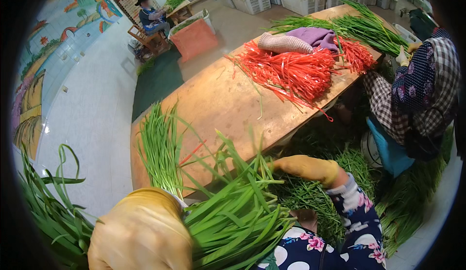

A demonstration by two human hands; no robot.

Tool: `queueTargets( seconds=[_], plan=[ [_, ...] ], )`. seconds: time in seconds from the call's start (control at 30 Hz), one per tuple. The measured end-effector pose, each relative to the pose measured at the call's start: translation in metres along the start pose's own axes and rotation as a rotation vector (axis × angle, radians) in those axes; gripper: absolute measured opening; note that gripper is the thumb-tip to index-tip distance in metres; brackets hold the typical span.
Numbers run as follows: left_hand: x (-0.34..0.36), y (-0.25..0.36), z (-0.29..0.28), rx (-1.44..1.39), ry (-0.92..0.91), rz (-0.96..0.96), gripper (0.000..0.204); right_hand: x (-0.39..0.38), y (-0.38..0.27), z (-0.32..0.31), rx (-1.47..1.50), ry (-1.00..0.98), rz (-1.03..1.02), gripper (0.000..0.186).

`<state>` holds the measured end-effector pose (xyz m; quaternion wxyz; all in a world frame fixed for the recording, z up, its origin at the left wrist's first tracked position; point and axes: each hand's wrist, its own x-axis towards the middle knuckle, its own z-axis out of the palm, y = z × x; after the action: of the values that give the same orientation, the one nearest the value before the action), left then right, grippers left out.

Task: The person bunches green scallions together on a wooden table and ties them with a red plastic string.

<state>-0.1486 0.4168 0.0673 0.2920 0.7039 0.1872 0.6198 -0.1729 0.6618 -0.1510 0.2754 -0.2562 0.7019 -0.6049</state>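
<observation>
My right hand (308,168), in a yellow glove, reaches in from the lower right. Its fingers are pressed together at the upper end of a loose bunch of long green chives (238,221) in front of me. Large and smeared by motion, my left hand (141,231) is close to the camera at the lower left, beside the same bunch, also in a yellow glove; its fingers cannot be made out. Just beyond, a neater chive bundle (158,148) lies at the table's near left end, with a thin red strip (192,153) next to it.
The wooden table (208,100) bears a heap of red ties (291,73), a purple cloth (313,37) and more chives (364,27). A co-worker (422,85) works at its right side. Cut greens (310,197) cover the floor below. Grey crates (301,0) and a seated person (153,17) are farther back.
</observation>
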Motion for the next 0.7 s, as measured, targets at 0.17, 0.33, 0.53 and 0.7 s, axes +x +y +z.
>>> queueTargets(
  seconds=[0.17,0.33,0.53,0.7],
  plan=[
    [0.003,-0.014,-0.011,-0.051,-0.04,0.045,0.024,0.057,-0.031,0.028,0.181,-0.286,-0.159,0.044],
    [-0.002,-0.017,-0.017,-0.069,-0.061,0.05,0.023,0.074,-0.026,0.057,0.121,-0.066,-0.141,0.039],
    [-0.013,-0.013,-0.03,-0.045,-0.03,0.042,0.022,0.034,0.021,0.046,-0.18,0.071,0.245,0.041],
    [-0.032,-0.007,-0.045,-0.153,0.009,-0.193,0.021,-0.009,0.086,0.044,-0.053,0.065,0.402,0.045]
  ],
)
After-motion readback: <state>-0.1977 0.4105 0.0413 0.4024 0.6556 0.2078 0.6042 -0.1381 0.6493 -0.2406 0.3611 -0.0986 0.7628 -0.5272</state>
